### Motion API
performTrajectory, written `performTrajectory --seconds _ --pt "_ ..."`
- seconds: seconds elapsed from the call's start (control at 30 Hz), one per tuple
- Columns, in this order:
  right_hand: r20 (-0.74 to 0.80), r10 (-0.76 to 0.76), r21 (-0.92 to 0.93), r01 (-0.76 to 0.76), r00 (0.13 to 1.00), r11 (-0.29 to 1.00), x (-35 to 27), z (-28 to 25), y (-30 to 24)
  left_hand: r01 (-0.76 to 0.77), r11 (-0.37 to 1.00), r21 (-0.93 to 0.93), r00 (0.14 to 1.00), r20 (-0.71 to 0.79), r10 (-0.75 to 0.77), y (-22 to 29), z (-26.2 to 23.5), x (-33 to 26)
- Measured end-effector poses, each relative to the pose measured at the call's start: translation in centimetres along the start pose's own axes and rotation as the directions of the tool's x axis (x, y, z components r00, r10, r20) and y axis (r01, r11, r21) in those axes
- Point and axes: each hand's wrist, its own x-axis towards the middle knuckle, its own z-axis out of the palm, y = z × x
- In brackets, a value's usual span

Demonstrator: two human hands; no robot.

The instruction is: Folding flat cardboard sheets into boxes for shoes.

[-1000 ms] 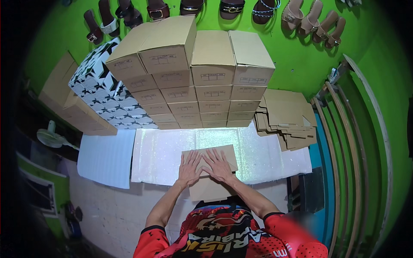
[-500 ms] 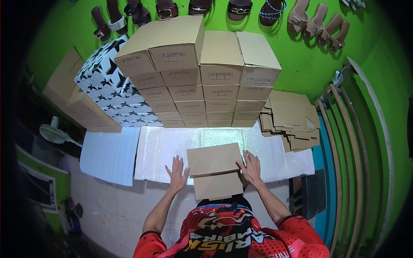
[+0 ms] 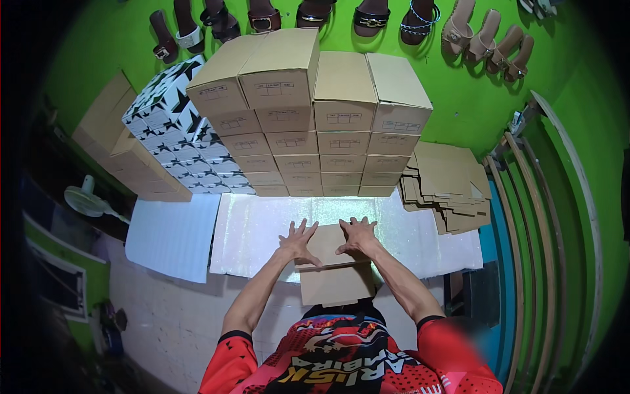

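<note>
Stacked brown boxes [image 3: 345, 143] hide part of the green wall [image 3: 456, 95] behind the shiny table [image 3: 420, 246]. The left hand [image 3: 298, 243] and right hand [image 3: 359, 238] spread wide over cardboard [image 3: 328, 241].

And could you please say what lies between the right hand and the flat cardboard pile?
In the head view, a shiny whitish sheet lies between the right hand and the flat cardboard pile.

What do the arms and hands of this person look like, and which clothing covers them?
The left hand and right hand show no gloves, and the forearms are uncovered. The left sleeve and right sleeve are short and red with black cuffs; small dark marks show on the left one. They belong to a red, black and pink patterned shirt.
</note>
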Motion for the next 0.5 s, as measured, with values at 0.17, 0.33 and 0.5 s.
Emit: performTrajectory --seconds 0.17,0.33,0.5 --pt "-0.131 -0.061 0.047 0.067 0.99 0.997 -0.8 0.7 -0.3 -0.211 0.97 -0.12 0.95 -0.258 0.175 -1.9 1.6 -0.3" --pt "-0.288 -0.058 0.232 0.128 0.956 0.964 -1.2 2.2 0.9 -0.131 0.99 -0.05 0.946 -0.306 0.109 -1.1 1.1 -0.7" --pt "-0.376 -0.04 0.266 0.15 0.926 0.952 -1.1 1.5 0.6 -0.194 0.958 -0.211 0.907 -0.409 0.094 -1.5 0.5 0.0"
